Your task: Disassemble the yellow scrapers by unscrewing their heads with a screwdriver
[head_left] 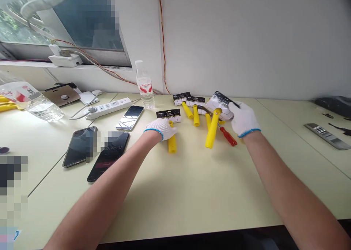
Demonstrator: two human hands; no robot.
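Observation:
My left hand [160, 128], in a white knit glove with blue trim, is closed over the upper part of a yellow roller handle [172, 145] lying on the table. Its black-and-white card [169, 114] shows just behind the hand. My right hand [245, 119], gloved the same way, pinches the edge of another black-and-white card [219, 105]. A yellow roller handle [212, 131] hangs tilted in front of that card. Partly behind it lies a red-handled screwdriver [228, 136]. Two more carded yellow handles [187, 110] [196, 116] lie between my hands.
Several phones [109, 156] lie to the left, beside a white power strip [109, 108]. A water bottle [145, 87] stands by the wall; another bottle [31, 100] is at far left. A grey flat bar [327, 135] and dark items [333, 106] lie at right.

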